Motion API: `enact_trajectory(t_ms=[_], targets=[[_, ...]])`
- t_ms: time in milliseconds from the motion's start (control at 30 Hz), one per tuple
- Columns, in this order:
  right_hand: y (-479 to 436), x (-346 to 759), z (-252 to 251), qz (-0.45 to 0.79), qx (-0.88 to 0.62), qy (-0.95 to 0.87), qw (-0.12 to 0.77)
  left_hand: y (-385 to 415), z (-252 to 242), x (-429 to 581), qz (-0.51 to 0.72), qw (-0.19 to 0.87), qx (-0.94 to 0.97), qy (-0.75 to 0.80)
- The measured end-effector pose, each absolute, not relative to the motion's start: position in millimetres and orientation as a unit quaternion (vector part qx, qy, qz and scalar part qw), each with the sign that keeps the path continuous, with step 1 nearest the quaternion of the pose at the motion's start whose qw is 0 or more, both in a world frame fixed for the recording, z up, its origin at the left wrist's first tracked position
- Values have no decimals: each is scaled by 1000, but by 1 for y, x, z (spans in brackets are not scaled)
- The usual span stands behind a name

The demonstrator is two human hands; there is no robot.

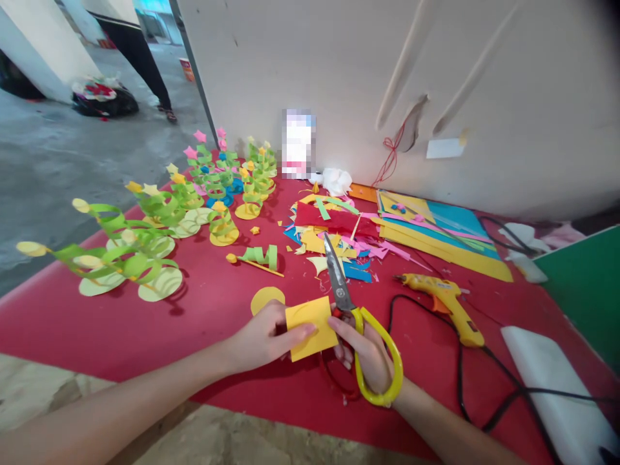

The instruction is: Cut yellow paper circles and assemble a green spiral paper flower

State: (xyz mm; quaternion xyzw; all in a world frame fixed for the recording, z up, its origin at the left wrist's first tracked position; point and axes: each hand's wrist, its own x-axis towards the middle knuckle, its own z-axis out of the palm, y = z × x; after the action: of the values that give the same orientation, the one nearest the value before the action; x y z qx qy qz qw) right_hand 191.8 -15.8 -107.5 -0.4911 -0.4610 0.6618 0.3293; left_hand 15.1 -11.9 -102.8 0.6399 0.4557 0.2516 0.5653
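My left hand (264, 339) pinches a square piece of yellow paper (310, 328), thumb on top. Closed around a pair of scissors (343, 294) with yellow handles, my right hand (371, 355) also touches the paper's right edge with its thumb. The blades are together and point away from me, toward the scraps. Just behind my left hand lies a yellow paper disc (267, 298), partly covered by the hand. Farther back, a green paper spiral (264, 257) lies beside a thin yellow stick with a round yellow tip.
Several green paper spirals on round bases (159, 284) stand at the left. Cut paper scraps (334, 242) lie mid-table before coloured sheets (436, 226). A yellow glue gun (448, 303) with a black cord and a white box (557, 387) are at right. A person (140, 51) stands far left.
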Motion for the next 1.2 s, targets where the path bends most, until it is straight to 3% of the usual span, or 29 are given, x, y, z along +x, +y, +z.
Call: enact_trajectory(t_ms=[500,800,1200], targets=[[-16,190,-104,659,-517,-432,335,-13,-99,15,236,613,587,472],[-19,186,-110,669,-488,-417,375,-14,-101,18,305,620,536,485],[-5,208,-18,616,-437,-471,456,22,1,32,531,497,549,412]])
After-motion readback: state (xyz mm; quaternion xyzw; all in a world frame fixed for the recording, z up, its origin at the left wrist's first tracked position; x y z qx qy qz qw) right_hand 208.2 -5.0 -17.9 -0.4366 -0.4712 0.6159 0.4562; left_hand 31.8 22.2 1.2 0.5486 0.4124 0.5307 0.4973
